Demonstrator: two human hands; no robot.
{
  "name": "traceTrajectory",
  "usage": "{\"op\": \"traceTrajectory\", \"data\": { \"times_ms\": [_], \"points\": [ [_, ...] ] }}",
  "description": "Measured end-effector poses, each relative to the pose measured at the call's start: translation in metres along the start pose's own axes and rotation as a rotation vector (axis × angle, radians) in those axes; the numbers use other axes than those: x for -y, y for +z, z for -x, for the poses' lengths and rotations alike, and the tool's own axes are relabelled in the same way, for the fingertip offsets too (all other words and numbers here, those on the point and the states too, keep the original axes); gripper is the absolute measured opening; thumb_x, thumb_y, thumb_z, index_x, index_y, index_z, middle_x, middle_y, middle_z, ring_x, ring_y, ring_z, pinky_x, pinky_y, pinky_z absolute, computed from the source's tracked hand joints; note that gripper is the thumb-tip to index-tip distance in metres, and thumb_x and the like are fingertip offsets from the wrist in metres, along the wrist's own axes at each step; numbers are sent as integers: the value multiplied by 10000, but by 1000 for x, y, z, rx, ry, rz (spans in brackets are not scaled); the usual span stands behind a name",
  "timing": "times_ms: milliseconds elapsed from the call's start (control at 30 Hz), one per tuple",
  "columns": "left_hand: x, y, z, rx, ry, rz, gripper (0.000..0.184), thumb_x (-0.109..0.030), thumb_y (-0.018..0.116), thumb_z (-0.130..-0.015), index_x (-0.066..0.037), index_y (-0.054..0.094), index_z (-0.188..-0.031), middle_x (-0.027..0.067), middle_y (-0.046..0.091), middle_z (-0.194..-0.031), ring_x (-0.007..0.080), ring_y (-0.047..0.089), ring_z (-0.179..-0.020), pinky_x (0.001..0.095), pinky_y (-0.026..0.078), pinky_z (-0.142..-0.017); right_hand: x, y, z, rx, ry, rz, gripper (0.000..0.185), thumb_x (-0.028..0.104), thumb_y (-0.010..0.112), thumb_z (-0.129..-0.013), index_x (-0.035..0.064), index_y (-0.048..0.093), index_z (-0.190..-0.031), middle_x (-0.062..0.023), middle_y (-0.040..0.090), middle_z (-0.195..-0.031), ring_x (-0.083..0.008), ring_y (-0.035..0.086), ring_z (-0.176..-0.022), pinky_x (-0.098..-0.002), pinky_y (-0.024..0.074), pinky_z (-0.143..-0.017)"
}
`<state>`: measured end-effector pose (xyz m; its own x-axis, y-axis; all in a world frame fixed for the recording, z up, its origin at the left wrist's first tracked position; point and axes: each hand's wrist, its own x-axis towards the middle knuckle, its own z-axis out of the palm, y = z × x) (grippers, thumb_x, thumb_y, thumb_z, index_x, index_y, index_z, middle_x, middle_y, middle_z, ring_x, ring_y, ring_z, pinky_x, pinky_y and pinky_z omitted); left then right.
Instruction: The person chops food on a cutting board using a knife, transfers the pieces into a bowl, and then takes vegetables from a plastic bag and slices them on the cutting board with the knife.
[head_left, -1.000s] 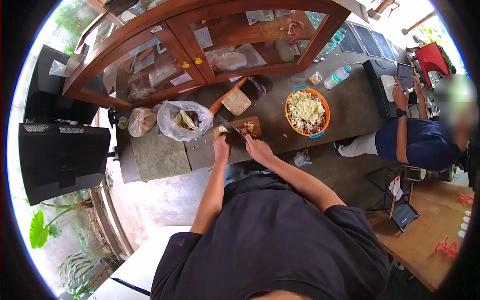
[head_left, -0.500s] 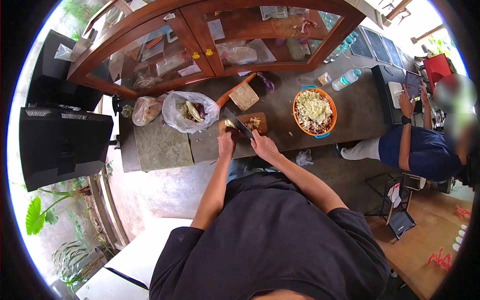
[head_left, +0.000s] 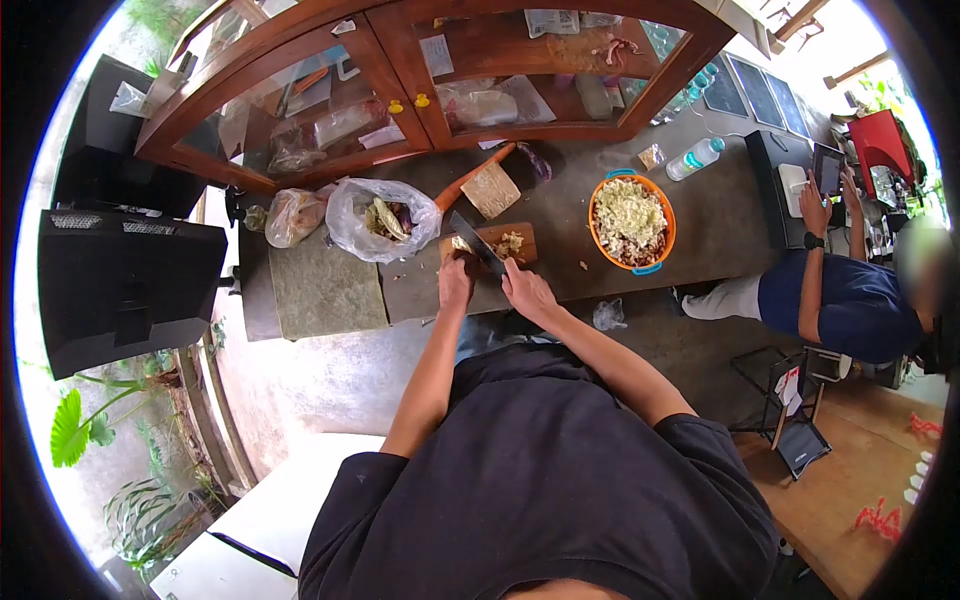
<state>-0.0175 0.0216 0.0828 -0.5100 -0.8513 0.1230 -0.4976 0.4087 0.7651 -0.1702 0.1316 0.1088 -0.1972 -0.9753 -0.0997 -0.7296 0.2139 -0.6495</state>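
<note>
My right hand (head_left: 527,290) is closed round the handle of a knife (head_left: 477,243), whose dark blade slants up and left over a wooden cutting board (head_left: 522,235). On the board's left part, my left hand (head_left: 456,282) holds a pale food piece (head_left: 460,245) with bent fingers, left of the blade. Chopped pale bits (head_left: 508,245) lie on the board right of the blade. Beyond the board is a square tan block (head_left: 491,190). A clear plastic bag (head_left: 345,215) with vegetables stands open to the left.
An orange basket (head_left: 672,222) of chopped food and a bottle (head_left: 695,158) stand to the right. A glass-door cabinet (head_left: 410,120) borders the far side. Left are a filled bag (head_left: 293,218) and a grey mat (head_left: 325,290). Another person (head_left: 840,305) is at the right, hands near a tablet.
The whole view has shifted slightly, moving the table items to the right and up. The knife stays in my right hand at the board, and my left hand still holds the food piece.
</note>
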Motion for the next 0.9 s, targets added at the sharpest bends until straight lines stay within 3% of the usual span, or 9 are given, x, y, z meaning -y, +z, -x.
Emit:
{"op": "traceTrajectory", "data": {
  "times_ms": [100,333,500,533,600,900],
  "points": [
    [-2,3,4,-73,-170,26,260,-120,465,-913,67,643,-888,303,639,-939,492,609,-884,513,481,-791,2,4,-2,5,10,16,188,188,506,-969,56,392,-1039,-229,619,-677,-467,619,-648,-591,480,-578],
    [26,19,7,-114,-192,-25,264,-124,457,-920,66,637,-894,300,627,-917,489,601,-897,510,476,-782,8,11,-8,36,72,13,188,205,489,-978,56,398,-1050,-236,626,-682,-466,625,-653,-590,489,-586],
    [26,20,4,-93,14,-235,119,-43,580,-808,37,645,-868,255,623,-897,447,610,-870,499,497,-768,5,8,-5,-29,89,-66,203,203,519,-966,56,397,-1034,-251,630,-688,-484,617,-660,-594,485,-604],
    [23,19,4,-93,16,-236,119,-43,580,-808,37,645,-868,255,623,-897,447,610,-870,499,497,-768,4,6,-4,-30,89,-66,203,203,519,-966,56,397,-1034,-251,630,-688,-484,617,-660,-594,485,-604],
    [16,20,5,-34,-120,-177,220,32,627,-687,17,625,-907,209,621,-1011,421,570,-1003,475,484,-869,-1,3,1,-13,87,-60,198,193,525,-964,57,391,-1020,-255,628,-689,-489,613,-665,-598,482,-614],
    [12,38,-2,-21,-42,-302,186,15,661,-666,0,655,-851,207,617,-1055,398,564,-1051,465,501,-889,-15,-10,8,-120,85,-37,198,182,543,-960,65,386,-992,-252,622,-678,-484,613,-656,-589,479,-579]
  ]
}}
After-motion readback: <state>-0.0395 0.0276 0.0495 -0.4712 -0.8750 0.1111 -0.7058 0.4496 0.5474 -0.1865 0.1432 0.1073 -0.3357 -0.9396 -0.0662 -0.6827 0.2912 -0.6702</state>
